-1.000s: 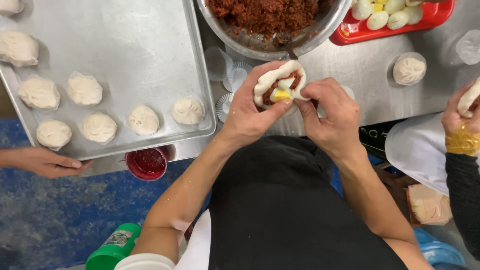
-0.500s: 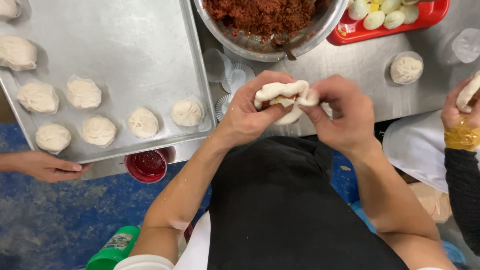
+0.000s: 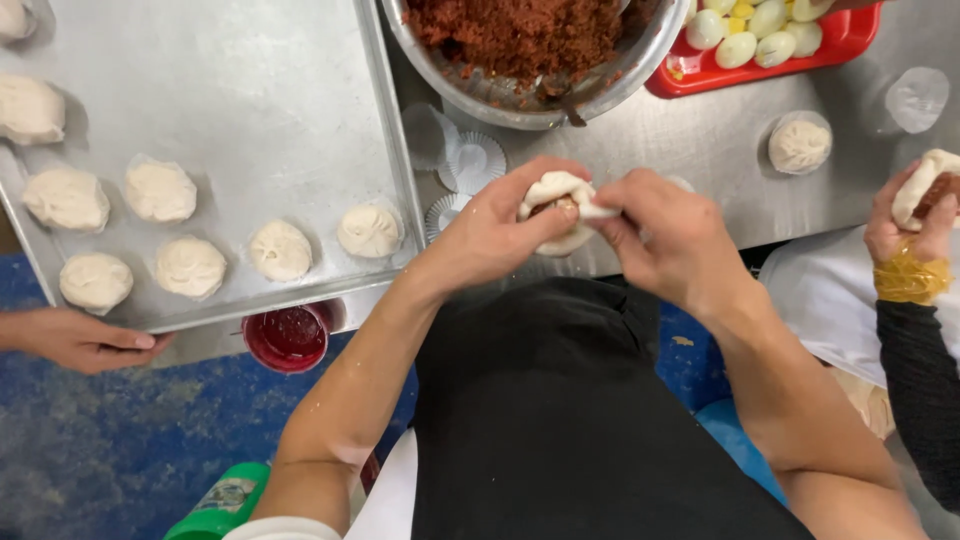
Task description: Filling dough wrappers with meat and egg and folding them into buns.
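White dough bun point(image 3: 562, 205), held up between both hands over the near edge of the steel table point(image 3: 700, 150). Head view, the only one.

Left hand point(image 3: 495, 235): cupped under and around the bun, thumb over the top, fingers clenched on its left side. Grasping the dough.

Right hand point(image 3: 665, 235): fingertips pinching the right edge of the bun, pulling a fold of dough inward. Also grasping. A small gap in the top of the bun shows darker filling inside.

Beyond the hands: large steel bowl point(image 3: 520, 95) of reddish-brown minced filling, a utensil handle sticking out at its near rim. Clear paper cups point(image 3: 472, 160) lie between bowl and hands, just beside the tray.

Left of the hands: metal tray point(image 3: 250, 80) with shaped buns point(image 3: 280, 250) in loose rows, each on a paper base. Nearest of them sits close to the tray's right rim.

Top right: red tray point(image 3: 850, 40) with peeled egg pieces point(image 3: 745, 40). One finished bun in a cup point(image 3: 799, 146) stands alone on the table nearby.

Below the metal tray's edge: red cup point(image 3: 289, 338). Green bottle point(image 3: 215, 505) lower down, above the blue floor.

Other people: one hand point(image 3: 85, 340) rests at the tray's near left corner; at far right another person's hand point(image 3: 915, 215) holds its own piece of dough.
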